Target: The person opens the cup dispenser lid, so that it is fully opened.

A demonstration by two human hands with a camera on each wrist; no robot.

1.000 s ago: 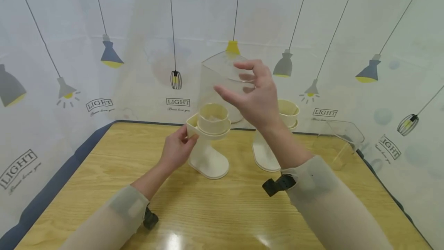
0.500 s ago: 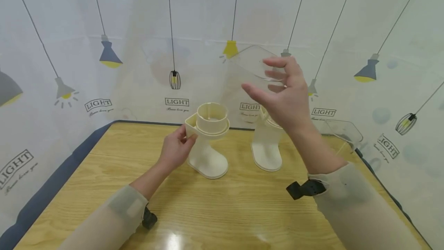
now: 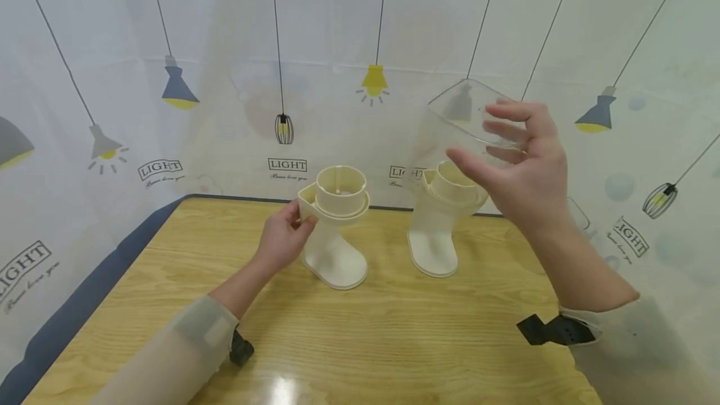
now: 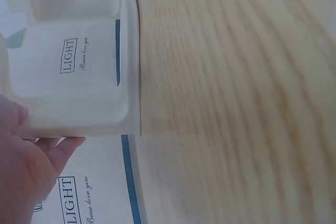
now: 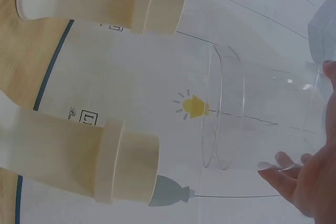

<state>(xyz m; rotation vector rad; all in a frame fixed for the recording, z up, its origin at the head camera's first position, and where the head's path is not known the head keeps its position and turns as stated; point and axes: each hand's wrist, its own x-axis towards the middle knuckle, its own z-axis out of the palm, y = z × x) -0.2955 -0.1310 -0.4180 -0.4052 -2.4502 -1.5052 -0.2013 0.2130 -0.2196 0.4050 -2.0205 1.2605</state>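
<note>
My left hand (image 3: pixel 287 235) pinches the back edge of a cream plastic stand (image 3: pixel 337 261) with a round collar on top. It stands upright on the table, and the left wrist view shows the fingers (image 4: pixel 67 150) around its upright part. My right hand (image 3: pixel 520 174) holds a clear plastic container (image 5: pixel 257 114) up in the air by its sides, fingers and thumb spread round it. In the head view this container hangs above a second, matching cream stand (image 3: pixel 435 245), apart from it. The right hand partly covers that stand's collar.
Behind my right hand, another clear container (image 3: pixel 579 212) shows only in part at the table's right rear. The wooden table (image 3: pixel 360 342) has a dark edge. A white curtain (image 3: pixel 225 80) printed with lamps surrounds its back and sides.
My right hand has moved right with the clear container, from behind the left stand to above the right stand. My left hand stays on the left stand.
</note>
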